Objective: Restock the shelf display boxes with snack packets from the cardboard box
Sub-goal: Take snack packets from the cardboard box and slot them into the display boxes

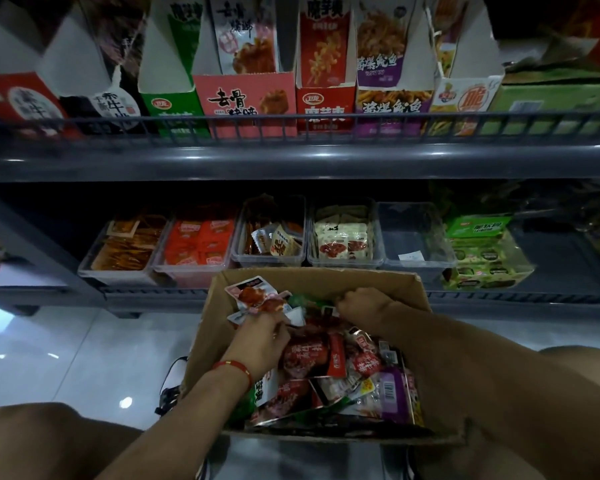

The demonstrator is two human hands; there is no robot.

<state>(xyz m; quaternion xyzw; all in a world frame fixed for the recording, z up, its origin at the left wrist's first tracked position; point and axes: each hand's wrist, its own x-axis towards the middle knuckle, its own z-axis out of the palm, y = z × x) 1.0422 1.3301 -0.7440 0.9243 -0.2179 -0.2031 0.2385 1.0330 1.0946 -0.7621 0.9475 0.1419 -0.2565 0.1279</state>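
The open cardboard box (pixel 378 282) sits on the floor below the lower shelf, full of mixed snack packets (pixel 329 372). My left hand (pixel 262 336), with a red string on its wrist, grips a bunch of pink-and-white packets (pixel 253 294) at the box's far left corner. My right hand (pixel 362 303) reaches into the far side of the box, its fingers curled round a small packet (pixel 328 311). Clear plastic display bins (pixel 271 261) line the lower shelf; one bin (pixel 414 237) holds almost nothing. Cardboard display boxes (pixel 250 98) stand on the upper shelf.
The upper shelf's dark rail (pixel 291 126) runs across the view above the bins. A green display carton (pixel 478 251) stands right of the bins. Pale glossy floor tiles (pixel 66 358) lie left of the box. My knees show at both lower corners.
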